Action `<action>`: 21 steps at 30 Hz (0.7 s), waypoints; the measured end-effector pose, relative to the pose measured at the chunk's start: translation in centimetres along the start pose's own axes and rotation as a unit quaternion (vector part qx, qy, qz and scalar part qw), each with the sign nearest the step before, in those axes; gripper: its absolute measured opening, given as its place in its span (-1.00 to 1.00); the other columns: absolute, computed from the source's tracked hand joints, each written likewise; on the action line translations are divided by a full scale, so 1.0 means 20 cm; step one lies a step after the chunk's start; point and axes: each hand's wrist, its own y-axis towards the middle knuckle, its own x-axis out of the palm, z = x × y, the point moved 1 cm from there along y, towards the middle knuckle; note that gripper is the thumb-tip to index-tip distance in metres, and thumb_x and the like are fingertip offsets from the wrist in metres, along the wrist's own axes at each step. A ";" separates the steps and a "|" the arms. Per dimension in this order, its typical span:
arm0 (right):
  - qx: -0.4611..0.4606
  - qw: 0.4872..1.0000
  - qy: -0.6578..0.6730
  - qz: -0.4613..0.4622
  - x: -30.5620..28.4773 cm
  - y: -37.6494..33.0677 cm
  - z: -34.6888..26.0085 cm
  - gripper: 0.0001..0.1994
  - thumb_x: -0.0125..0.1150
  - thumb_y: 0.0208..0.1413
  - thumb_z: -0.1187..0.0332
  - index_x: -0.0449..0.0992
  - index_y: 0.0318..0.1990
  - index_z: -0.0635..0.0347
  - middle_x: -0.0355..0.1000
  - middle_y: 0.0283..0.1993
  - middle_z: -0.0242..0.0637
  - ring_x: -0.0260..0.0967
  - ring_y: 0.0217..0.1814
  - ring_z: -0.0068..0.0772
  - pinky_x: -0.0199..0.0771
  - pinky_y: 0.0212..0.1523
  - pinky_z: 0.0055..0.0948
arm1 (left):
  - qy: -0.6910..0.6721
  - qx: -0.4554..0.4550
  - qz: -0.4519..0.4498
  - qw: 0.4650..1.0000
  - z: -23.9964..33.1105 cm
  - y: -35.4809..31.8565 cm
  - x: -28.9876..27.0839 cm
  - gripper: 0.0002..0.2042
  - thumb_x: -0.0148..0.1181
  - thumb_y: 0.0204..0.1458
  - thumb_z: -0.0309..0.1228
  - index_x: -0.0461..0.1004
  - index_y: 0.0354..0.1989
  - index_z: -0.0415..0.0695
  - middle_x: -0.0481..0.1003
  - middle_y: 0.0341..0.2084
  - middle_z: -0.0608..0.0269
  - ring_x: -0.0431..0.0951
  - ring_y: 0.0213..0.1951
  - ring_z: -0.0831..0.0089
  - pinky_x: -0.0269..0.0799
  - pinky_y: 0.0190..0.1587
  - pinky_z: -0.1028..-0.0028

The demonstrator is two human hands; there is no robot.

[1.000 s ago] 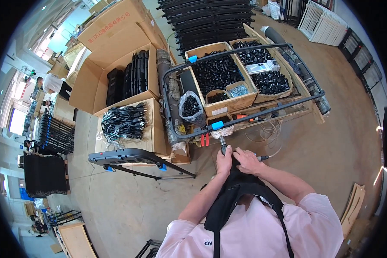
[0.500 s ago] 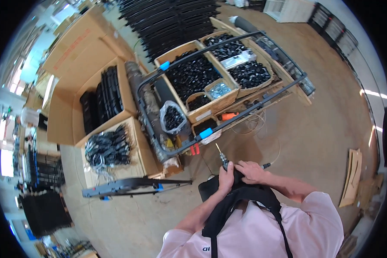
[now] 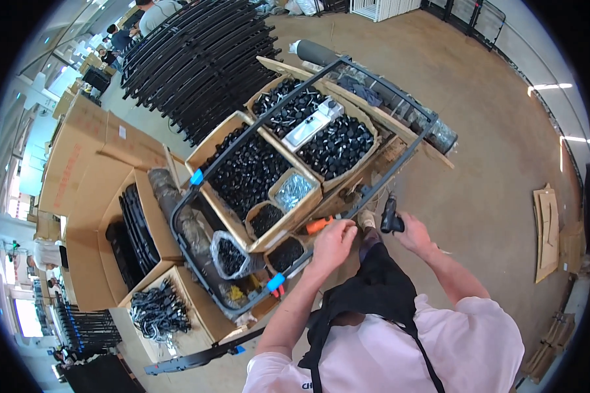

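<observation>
A black rectangular metal frame (image 3: 380, 173) lies across open cardboard boxes; blue caps mark its near bar (image 3: 275, 283) and its left corner. My left hand (image 3: 331, 243) grips that near bar, beside an orange tool handle (image 3: 318, 224). My right hand (image 3: 414, 234) is just right of the bar and is closed on a black power screwdriver (image 3: 390, 215), whose tip points up toward the frame. Under the frame, cardboard boxes (image 3: 242, 173) hold heaps of small black parts and a tray of silver hardware (image 3: 294, 190).
A clear bag of black parts (image 3: 229, 254) sits under the frame's left end. Large open cartons (image 3: 134, 226) and black cable bundles (image 3: 157, 311) stand at left. Stacked black frames (image 3: 196, 59) fill the back. Another black frame (image 3: 203, 357) lies near my feet, cardboard scraps (image 3: 547, 229) at right.
My hands were together at my chest around the tool. Now the left hand has reached onto the frame's near bar, and the right carries the screwdriver beside it. My view has turned left.
</observation>
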 end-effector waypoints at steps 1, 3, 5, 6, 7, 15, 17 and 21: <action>0.026 1.000 -0.002 0.011 -0.03 0.16 0.06 -0.33 0.30 -0.03 0.31 0.35 0.33 0.13 0.47 0.14 0.12 0.45 0.19 0.24 0.50 0.22 0.02 | 0.002 0.001 0.026 1.000 -0.02 0.15 0.00 -0.79 0.25 0.24 -0.29 0.62 -0.11 -0.16 0.61 -0.25 0.05 0.64 -0.15 0.07 0.54 -0.10 0.17; 0.016 1.000 -0.005 0.020 -0.10 0.44 0.19 -0.33 0.30 -0.02 0.31 0.34 0.33 0.13 0.46 0.16 0.14 0.46 0.19 0.26 0.51 0.20 0.04 | 0.023 -0.007 0.057 0.998 -0.06 0.45 0.05 -0.81 0.24 0.25 -0.31 0.63 -0.13 -0.15 0.61 -0.24 0.03 0.63 -0.13 0.03 0.52 -0.08 0.14; 0.010 1.000 -0.002 0.026 -0.13 0.70 0.30 -0.33 0.29 -0.01 0.32 0.32 0.34 0.13 0.44 0.18 0.16 0.46 0.18 0.27 0.52 0.19 0.05 | 0.047 -0.057 0.062 0.995 -0.16 0.73 0.12 -0.82 0.22 0.25 -0.31 0.64 -0.14 -0.13 0.61 -0.21 0.00 0.61 -0.10 -0.03 0.51 -0.02 0.09; 0.029 0.999 -0.019 -0.007 -0.14 0.82 0.35 -0.33 0.29 0.00 0.34 0.31 0.35 0.13 0.43 0.19 0.18 0.46 0.18 0.28 0.52 0.18 0.05 | 0.054 -0.066 0.054 0.995 -0.24 0.84 0.16 -0.82 0.22 0.25 -0.31 0.64 -0.14 -0.13 0.61 -0.21 0.00 0.61 -0.10 -0.03 0.51 -0.02 0.09; 0.041 0.998 -0.034 -0.039 -0.13 0.95 0.37 -0.32 0.29 0.00 0.36 0.30 0.35 0.13 0.41 0.20 0.19 0.46 0.18 0.28 0.53 0.18 0.05 | 0.095 -0.099 0.060 0.989 -0.33 0.94 0.18 -0.78 0.22 0.25 -0.27 0.63 -0.08 -0.11 0.61 -0.19 0.01 0.62 -0.08 -0.01 0.52 0.01 0.10; 0.044 0.996 -0.054 -0.060 0.02 1.39 0.60 -0.29 0.27 0.05 0.39 0.24 0.42 0.14 0.34 0.21 0.22 0.43 0.22 0.26 0.53 0.21 0.05 | 0.189 -0.321 -0.004 0.928 -0.64 1.35 0.44 -0.71 0.29 0.20 -0.21 0.48 0.01 -0.04 0.55 -0.05 -0.01 0.58 0.02 -0.09 0.51 0.06 0.03; 0.068 0.992 -0.049 -0.094 0.04 1.38 0.63 -0.27 0.27 0.06 0.38 0.22 0.45 0.12 0.26 0.30 0.19 0.40 0.27 0.27 0.50 0.24 0.07 | 0.179 -0.318 0.005 0.931 -0.63 1.36 0.48 -0.72 0.33 0.16 -0.25 0.43 -0.07 -0.08 0.52 -0.07 -0.01 0.59 -0.01 -0.09 0.50 0.03 0.02; 0.037 0.990 -0.051 -0.130 -0.07 1.33 0.55 -0.32 0.25 0.08 0.38 0.27 0.41 0.13 0.35 0.25 0.15 0.43 0.22 0.31 0.53 0.21 0.08 | 0.185 -0.327 -0.003 0.927 -0.67 1.34 0.45 -0.73 0.32 0.17 -0.27 0.43 -0.05 -0.04 0.54 -0.08 -0.05 0.59 -0.01 -0.09 0.50 0.03 0.02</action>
